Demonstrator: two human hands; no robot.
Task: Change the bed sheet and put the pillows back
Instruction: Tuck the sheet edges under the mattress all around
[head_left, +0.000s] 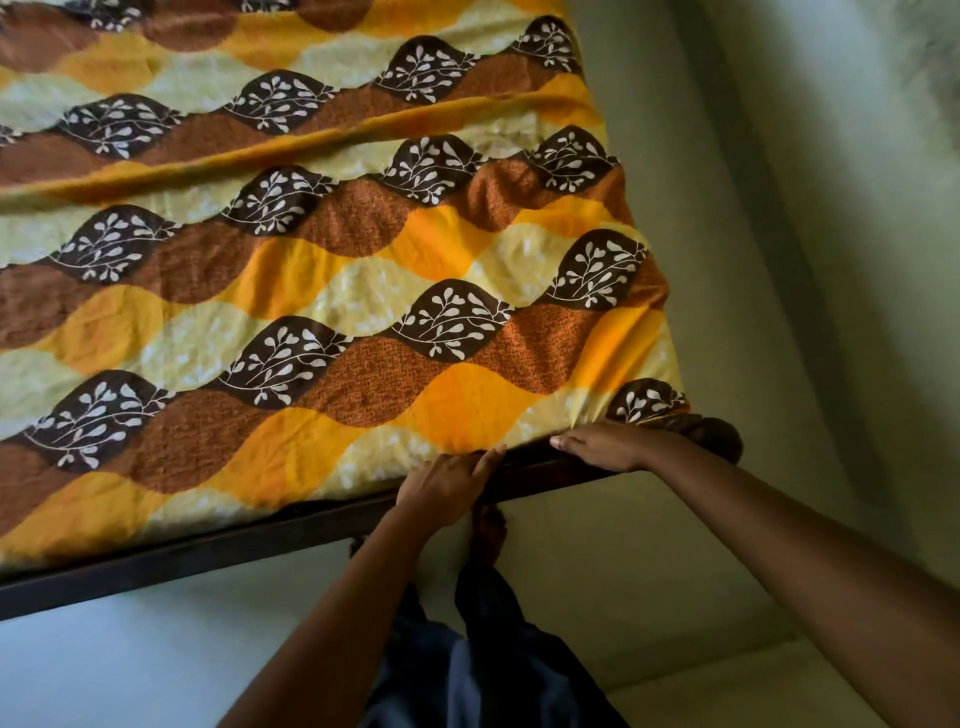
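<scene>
Bed sheet (322, 291) in orange, yellow and brown waves with dark leaf motifs, spread across the mattress to its near edge, one long crease running through the upper part. Left hand (447, 488) at that edge, above the dark bed frame (208, 556), fingers straight, tips pressed to the hem. Right hand (608, 447) just beside it near the corner, fingers flat and together on gathered cloth, not curled round it. Dark trousers (483, 665) below; pale green wall (779, 208) at right.
</scene>
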